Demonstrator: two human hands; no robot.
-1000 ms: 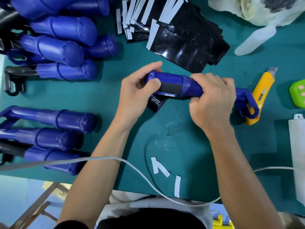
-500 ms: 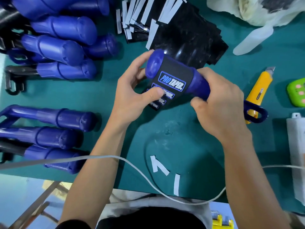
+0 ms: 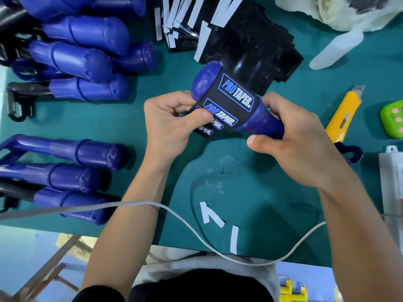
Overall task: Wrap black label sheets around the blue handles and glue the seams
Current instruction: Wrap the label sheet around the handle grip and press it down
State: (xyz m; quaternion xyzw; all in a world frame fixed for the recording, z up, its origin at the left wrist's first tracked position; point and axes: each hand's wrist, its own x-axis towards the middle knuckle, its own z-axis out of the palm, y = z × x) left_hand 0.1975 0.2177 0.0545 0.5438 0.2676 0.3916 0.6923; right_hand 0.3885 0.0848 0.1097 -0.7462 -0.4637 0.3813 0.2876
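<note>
Head view: my right hand grips the handle steady; my left hand pinches the label taut for wrapping.

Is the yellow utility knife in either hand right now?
No: the yellow utility knife lies on the green mat, while the left hand and right hand grip the blue handle.
</note>
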